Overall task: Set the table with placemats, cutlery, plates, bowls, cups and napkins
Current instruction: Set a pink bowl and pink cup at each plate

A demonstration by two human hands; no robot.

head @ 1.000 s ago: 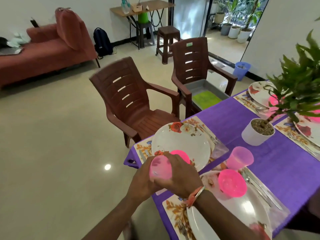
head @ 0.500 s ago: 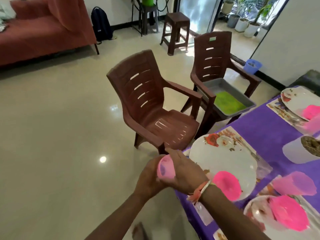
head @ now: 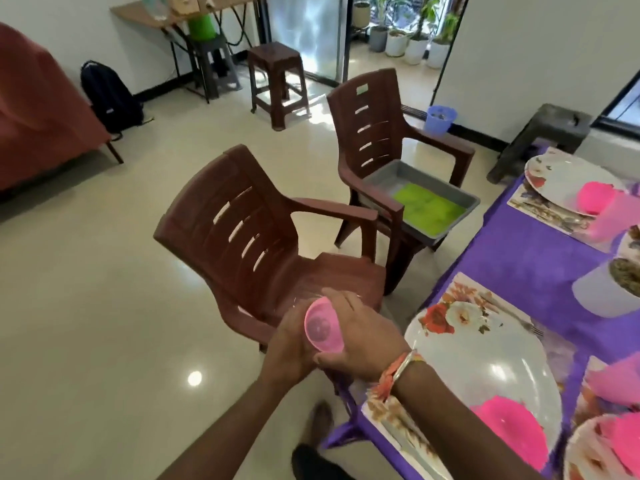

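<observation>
Both my hands hold one pink plastic cup point(head: 322, 328) in front of me, left of the table corner, over the floor by the near chair. My left hand point(head: 290, 344) cups it from the left and my right hand point(head: 360, 336) wraps it from the right. The cup's round end faces the camera. On the purple tablecloth point(head: 530, 265) lies a floral placemat point(head: 460, 299) with a white flowered plate point(head: 485, 362) and a pink bowl point(head: 509, 427) on it. Another pink cup point(head: 613, 379) stands at the right edge. A far plate point(head: 568, 178) carries a pink bowl point(head: 595, 195).
Two brown plastic chairs stand left of the table: the near chair point(head: 249, 244) and a far chair point(head: 377, 133) holding a grey tray point(head: 420, 206) with green napkins. A white plant pot point(head: 602, 289) sits mid-table. A brown stool point(head: 277, 81), a backpack point(head: 110, 95) and a red sofa point(head: 38, 109) lie beyond.
My view has swung left and down, away from the table. Both hands stay round the pink cup, which has turned so that its round end faces me.
</observation>
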